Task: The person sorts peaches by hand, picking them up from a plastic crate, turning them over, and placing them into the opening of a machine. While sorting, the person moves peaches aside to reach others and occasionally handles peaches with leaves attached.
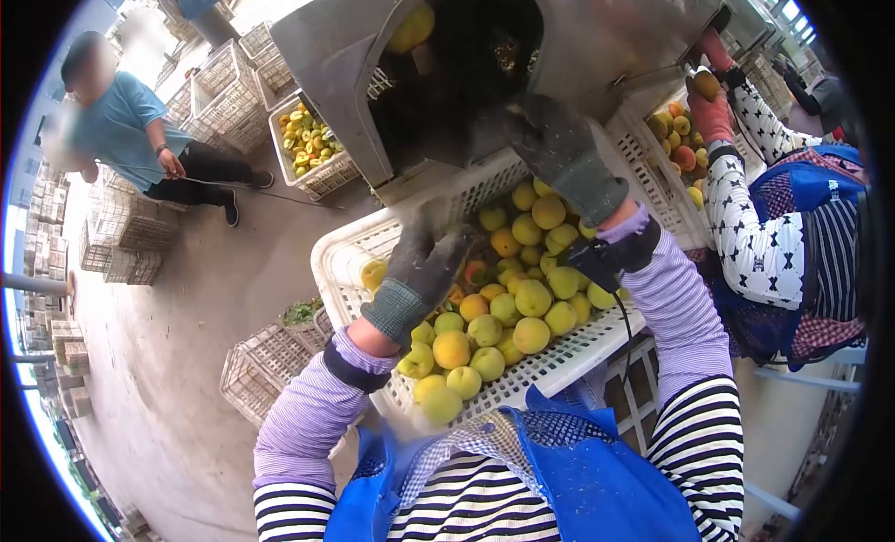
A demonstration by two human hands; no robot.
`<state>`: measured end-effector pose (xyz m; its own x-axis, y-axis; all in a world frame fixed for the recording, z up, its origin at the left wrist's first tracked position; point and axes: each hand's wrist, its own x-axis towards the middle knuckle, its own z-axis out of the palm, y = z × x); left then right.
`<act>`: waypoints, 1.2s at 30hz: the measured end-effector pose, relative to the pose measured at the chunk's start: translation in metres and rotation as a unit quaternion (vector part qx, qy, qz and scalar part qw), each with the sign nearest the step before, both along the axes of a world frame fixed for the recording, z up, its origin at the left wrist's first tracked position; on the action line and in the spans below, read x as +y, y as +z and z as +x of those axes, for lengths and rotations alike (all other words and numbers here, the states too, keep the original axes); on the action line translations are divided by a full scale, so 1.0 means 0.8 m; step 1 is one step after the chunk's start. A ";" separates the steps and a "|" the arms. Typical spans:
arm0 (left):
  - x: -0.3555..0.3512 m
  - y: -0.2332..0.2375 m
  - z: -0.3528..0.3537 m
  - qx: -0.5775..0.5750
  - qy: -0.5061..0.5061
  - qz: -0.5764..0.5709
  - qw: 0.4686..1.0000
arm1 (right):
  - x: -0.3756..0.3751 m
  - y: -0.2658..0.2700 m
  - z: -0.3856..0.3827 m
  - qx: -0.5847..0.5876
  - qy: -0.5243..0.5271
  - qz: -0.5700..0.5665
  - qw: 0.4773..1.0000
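Observation:
A white plastic crate [328,262] full of yellow-green peaches [533,298], some blushed orange, sits in front of me. My left hand [424,262], in a dark grey knit glove, is over the crate's left part, thumb and fingers apart, with no fruit visible in it. My right hand [564,160], gloved the same way, is at the crate's far side by the dark opening of a metal machine [597,48]. Its fingers are stretched out and somewhat blurred, and I see nothing held. One yellow peach [411,27] shows at the top of the opening.
To the right, a co-worker's gloved hand [710,113] holds a fruit above another crate [643,137] of peaches. A person in a blue shirt [121,123] stands at the left holding a thin rod. Behind the machine is a crate of cut fruit [312,141]. Stacked crates [224,85] line the floor.

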<state>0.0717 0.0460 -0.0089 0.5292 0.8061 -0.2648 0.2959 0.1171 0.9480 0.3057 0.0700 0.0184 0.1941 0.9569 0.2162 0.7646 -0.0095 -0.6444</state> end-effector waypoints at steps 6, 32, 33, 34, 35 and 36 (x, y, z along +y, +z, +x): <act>0.039 -0.114 0.115 0.305 -0.273 0.094 0.908 | -0.066 -0.175 0.103 -0.268 0.059 -0.205 0.940; -0.033 -0.020 -0.025 -0.108 -0.043 0.284 0.952 | -0.132 -0.038 -0.043 0.301 0.153 -0.004 0.941; -0.043 -0.015 -0.022 -0.137 -0.004 0.200 0.970 | -0.135 -0.029 -0.049 0.281 0.149 0.003 0.948; -0.048 -0.001 -0.019 -0.162 0.030 0.091 0.982 | -0.136 -0.022 -0.054 0.220 0.153 0.036 0.963; -0.054 0.014 -0.015 -0.190 0.077 -0.017 0.979 | -0.136 -0.016 -0.059 0.157 0.156 0.068 0.973; -0.056 0.016 -0.013 -0.187 0.086 0.013 0.979 | -0.137 -0.011 -0.060 0.094 0.157 0.099 0.978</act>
<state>0.0616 0.0009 0.0042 0.4418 0.8953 -0.0567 -0.0940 0.1091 0.9896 0.2576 -0.0393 0.0099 -0.0484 0.9185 0.3925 0.5770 0.3465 -0.7396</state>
